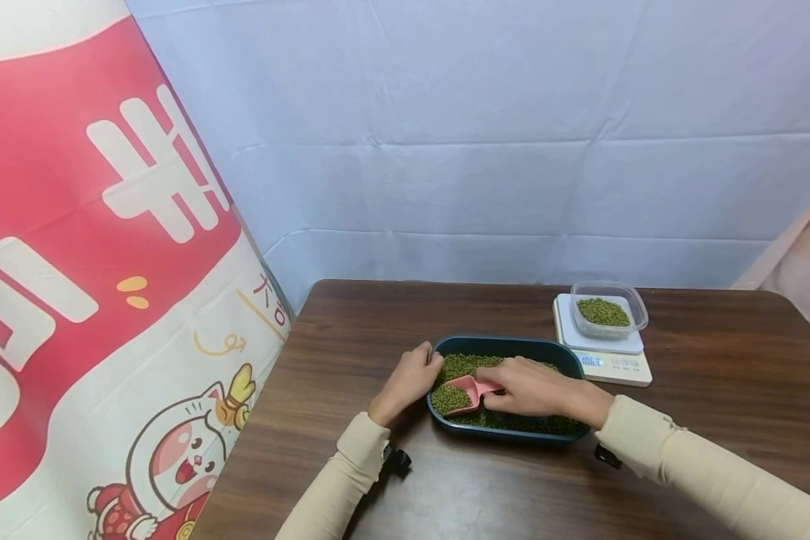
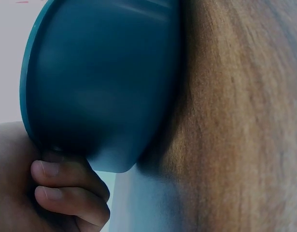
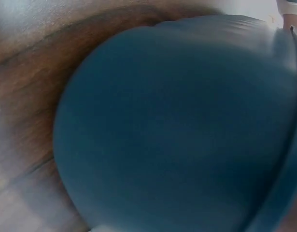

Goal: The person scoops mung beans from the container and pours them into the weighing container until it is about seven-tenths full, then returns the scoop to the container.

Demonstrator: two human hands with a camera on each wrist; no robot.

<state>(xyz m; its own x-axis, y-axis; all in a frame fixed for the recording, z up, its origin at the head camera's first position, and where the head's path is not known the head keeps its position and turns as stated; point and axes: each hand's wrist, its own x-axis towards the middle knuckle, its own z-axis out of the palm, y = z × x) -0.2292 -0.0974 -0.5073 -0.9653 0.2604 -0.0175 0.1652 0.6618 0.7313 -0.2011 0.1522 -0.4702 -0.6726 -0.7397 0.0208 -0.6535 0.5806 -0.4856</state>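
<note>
A dark teal oval basin (image 1: 506, 433) holding many green mung beans (image 1: 462, 365) stands on the table. My left hand (image 1: 410, 379) grips its left rim; in the left wrist view its curled fingers (image 2: 73, 200) press beside the basin's outer wall (image 2: 105, 82). Over the beans, my right hand (image 1: 529, 386) holds the handle of a pink scoop (image 1: 472, 391). Mung beans fill the scoop's bowl, which points left inside the basin. The right wrist view shows mostly the basin's outside (image 3: 172, 130), with the right hand's fingers out of sight.
Behind the basin to the right, a white digital kitchen scale (image 1: 610, 366) carries a clear plastic tub (image 1: 640, 315) with some mung beans. The brown wooden table (image 1: 351, 330) meets a pale cloth backdrop (image 1: 445, 187); a red and white printed banner (image 1: 108, 262) hangs at left.
</note>
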